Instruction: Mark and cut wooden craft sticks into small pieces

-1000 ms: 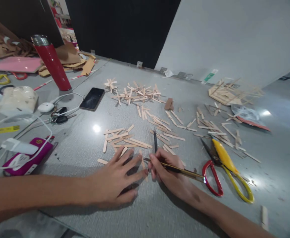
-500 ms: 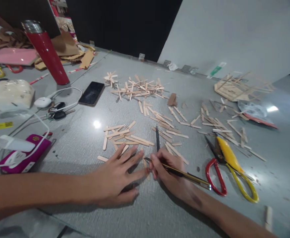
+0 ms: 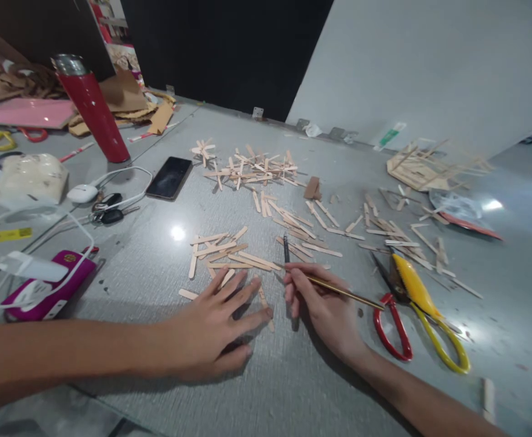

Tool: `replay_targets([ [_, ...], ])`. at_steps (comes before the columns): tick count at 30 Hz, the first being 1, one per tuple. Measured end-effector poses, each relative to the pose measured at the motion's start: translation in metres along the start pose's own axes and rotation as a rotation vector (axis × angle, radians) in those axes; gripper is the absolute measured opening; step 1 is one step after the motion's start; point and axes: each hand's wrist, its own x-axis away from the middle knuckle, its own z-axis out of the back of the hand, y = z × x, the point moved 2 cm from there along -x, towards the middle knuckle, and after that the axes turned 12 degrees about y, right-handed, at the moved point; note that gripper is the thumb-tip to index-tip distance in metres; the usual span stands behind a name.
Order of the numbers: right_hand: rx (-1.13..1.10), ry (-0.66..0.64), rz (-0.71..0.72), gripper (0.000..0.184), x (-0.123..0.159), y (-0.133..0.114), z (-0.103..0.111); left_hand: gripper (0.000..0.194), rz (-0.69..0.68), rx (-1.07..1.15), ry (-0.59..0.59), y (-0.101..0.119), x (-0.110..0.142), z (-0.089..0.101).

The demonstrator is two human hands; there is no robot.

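Note:
My left hand (image 3: 213, 325) lies flat on the table with its fingers spread. Two of its fingertips rest at the edge of a narrow wooden craft stick (image 3: 266, 303). In my right hand (image 3: 324, 306) is a slim cutter knife (image 3: 345, 291), gripped like a pen, its blade end pointing left above the loose sticks. The blade is apart from the stick at my left fingers. A dark pen-like rod (image 3: 286, 247) lies partly behind the right hand. Several craft sticks (image 3: 220, 247) are scattered just beyond my left hand.
Scissors (image 3: 400, 331) and yellow-handled cutters (image 3: 429, 315) lie at right, near more stick pieces (image 3: 395, 230). Behind stand joined stick shapes (image 3: 256, 169) and a stick frame (image 3: 423, 167). Left are a phone (image 3: 170, 178), red bottle (image 3: 93, 112), keys (image 3: 111, 212) and purple power bank (image 3: 51, 285).
My right hand has drawn the cutter knife away from the stick, and its blade end is now farther up the table. My left hand has stayed nearly in place.

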Motion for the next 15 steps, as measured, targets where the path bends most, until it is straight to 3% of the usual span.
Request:
replay_targets([
  [6,-0.011,0.015,0.025,0.053,-0.0011,0.0022,0.0011,0.057,0.010,-0.012,-0.040,0.0011,-0.0013,0.0036],
  [15,-0.055,-0.021,-0.091,0.060,-0.0054,0.0053,0.0001,0.058,0.008,0.000,0.008,0.0003,-0.0002,0.0017],
])
